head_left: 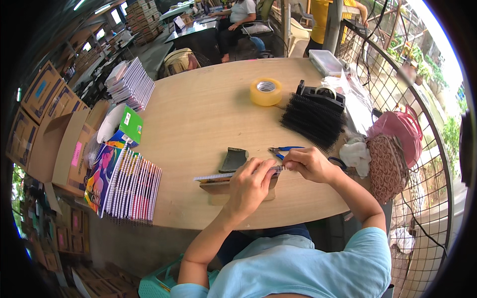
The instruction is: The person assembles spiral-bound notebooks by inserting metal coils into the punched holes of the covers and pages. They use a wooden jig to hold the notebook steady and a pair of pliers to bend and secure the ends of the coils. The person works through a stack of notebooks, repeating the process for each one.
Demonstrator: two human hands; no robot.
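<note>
A notebook [212,177] stands on edge in a low wooden stand [214,187] near the table's front edge, its face mostly hidden. My left hand [248,186] is closed over its upper right part, thumb and fingers pressed together. My right hand [312,165] pinches the end of a thin spiral binding coil [283,168] at the notebook's right end; the coil is small and partly covered by fingers. Just beyond lie blue-handled cutting pliers [289,148] and a dark, curved scrap piece [233,160].
A heap of black binding coils [312,120] lies by a black tape dispenser [330,97] and a yellowish tape roll [266,92]. Stacked spiral notebooks [131,186] stand at left, with cartons [69,149] beyond. Bags [387,166] hang at right by a wire mesh [422,174]. Other people are behind.
</note>
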